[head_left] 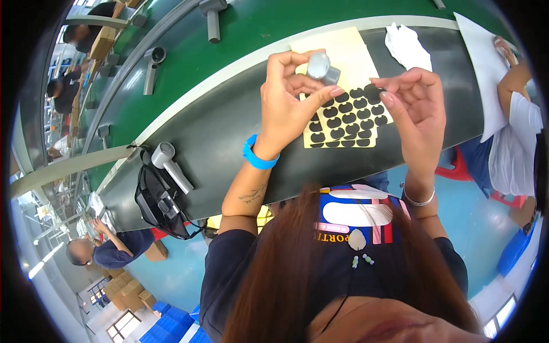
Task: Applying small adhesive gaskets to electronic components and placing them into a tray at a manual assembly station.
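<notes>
My left hand (pixel 284 102), with a blue band on its wrist, is closed around a grey handheld fan (pixel 318 66). The fan is seen nearly end-on, and the fingers hide part of it. To its right, my right hand (pixel 422 114) pinches a black sticker (pixel 373 94) between thumb and fingers. Both hands are over pale yellow sticker sheets (pixel 343 46), which overlap on the dark work surface. Rows of black rounded stickers (pixel 349 118) cover the near part of the sheets. The sticker is apart from the fan.
A similar fan (pixel 171 167) lies beside a black bag (pixel 150 197) at left. More fans (pixel 213 23) rest on the green conveyor belt (pixel 251 34). Crumpled white paper (pixel 407 47) lies right of the sheets. A co-worker's arm (pixel 513 80) is at far right, over a white sheet (pixel 477 74).
</notes>
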The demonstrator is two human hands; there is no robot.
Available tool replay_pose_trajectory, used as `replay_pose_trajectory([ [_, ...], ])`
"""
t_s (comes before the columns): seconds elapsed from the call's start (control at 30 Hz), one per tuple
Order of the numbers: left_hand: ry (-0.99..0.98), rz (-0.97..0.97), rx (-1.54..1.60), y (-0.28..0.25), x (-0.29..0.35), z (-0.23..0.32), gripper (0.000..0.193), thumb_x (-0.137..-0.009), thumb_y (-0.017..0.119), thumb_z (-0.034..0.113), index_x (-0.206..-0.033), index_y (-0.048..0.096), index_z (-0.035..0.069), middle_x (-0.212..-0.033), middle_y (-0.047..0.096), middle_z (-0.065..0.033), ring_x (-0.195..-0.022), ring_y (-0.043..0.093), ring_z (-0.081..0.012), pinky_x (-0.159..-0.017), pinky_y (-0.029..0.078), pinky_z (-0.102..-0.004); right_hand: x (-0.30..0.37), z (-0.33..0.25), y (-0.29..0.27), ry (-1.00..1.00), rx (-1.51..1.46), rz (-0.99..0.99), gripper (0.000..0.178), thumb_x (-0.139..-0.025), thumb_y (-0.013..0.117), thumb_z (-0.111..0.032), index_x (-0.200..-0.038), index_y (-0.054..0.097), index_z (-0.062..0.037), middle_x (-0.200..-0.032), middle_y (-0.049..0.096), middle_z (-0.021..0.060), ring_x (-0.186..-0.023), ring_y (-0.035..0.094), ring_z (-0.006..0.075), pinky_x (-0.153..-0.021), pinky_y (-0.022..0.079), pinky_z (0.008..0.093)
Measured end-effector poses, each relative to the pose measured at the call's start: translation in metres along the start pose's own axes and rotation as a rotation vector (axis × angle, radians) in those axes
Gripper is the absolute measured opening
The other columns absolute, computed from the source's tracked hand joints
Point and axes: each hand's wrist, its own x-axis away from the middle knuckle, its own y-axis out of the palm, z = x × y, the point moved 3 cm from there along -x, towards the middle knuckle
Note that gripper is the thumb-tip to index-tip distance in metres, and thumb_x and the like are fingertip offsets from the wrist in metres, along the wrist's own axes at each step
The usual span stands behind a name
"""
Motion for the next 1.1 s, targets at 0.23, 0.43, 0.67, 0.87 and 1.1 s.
replay_pose_trajectory([
  [0.23, 0.094, -0.052, -0.172, -0.006, 0.012, 0.013, 0.040, -0.073, 0.071, -0.009, -0.110, 0.057, -0.003, -0.115, 0.052, -0.0144, -0.083, 0.068, -0.0178, -0.062, 0.058, -0.0262, 0.004, 0.005, 0.007, -0.008, 0.266, -0.099, 0.023, -0.084, 0.062, 0.007, -0.106, 0.053, 0.0040, -0.098, 0.061, 0.0115, -0.103, 0.058, 0.0197, -0.090, 0.044, 0.0293],
  [0.43, 0.021, 0.076, 0.129, -0.003, 0.029, 0.008, 0.039, -0.075, 0.068, -0.011, -0.113, 0.058, -0.004, -0.118, 0.050, -0.0137, -0.083, 0.067, -0.0184, -0.071, 0.059, -0.0263, 0.005, 0.012, 0.027, 0.051, 0.020, -0.135, 0.033, -0.087, 0.057, 0.008, -0.114, 0.042, -0.0011, -0.093, 0.055, 0.0076, -0.110, 0.057, 0.0245, -0.091, 0.044, 0.0308],
  [0.67, -0.006, 0.008, 0.118, -0.011, 0.040, 0.010, 0.036, -0.078, 0.063, -0.013, -0.114, 0.062, -0.006, -0.121, 0.048, -0.0120, -0.093, 0.065, -0.0200, -0.078, 0.060, -0.0272, -0.001, 0.018, 0.036, 0.085, -0.019, -0.174, 0.032, -0.084, 0.060, 0.008, -0.110, 0.043, -0.0001, -0.090, 0.057, 0.0055, -0.101, 0.061, 0.0174, -0.087, 0.049, 0.0283],
  [0.87, -0.061, -0.006, 0.284, -0.013, 0.043, 0.005, 0.037, -0.079, 0.065, -0.011, -0.116, 0.061, -0.006, -0.122, 0.047, -0.0109, -0.090, 0.064, -0.0174, -0.081, 0.059, -0.0286, -0.001, 0.010, 0.041, 0.111, 0.076, -0.207, 0.035, -0.083, 0.060, 0.010, -0.111, 0.042, -0.0020, -0.091, 0.057, 0.0066, -0.103, 0.061, 0.0205, -0.083, 0.049, 0.0269],
  [1.1, -0.109, -0.043, 0.365, -0.013, 0.042, 0.007, 0.033, -0.084, 0.062, -0.008, -0.117, 0.060, -0.006, -0.122, 0.045, -0.0106, -0.088, 0.063, -0.0171, -0.084, 0.059, -0.0336, -0.002, 0.003, 0.042, 0.140, 0.176, -0.198, 0.037, -0.082, 0.060, 0.010, -0.111, 0.042, -0.0028, -0.092, 0.057, 0.0065, -0.100, 0.062, 0.0183, -0.079, 0.050, 0.0255],
])
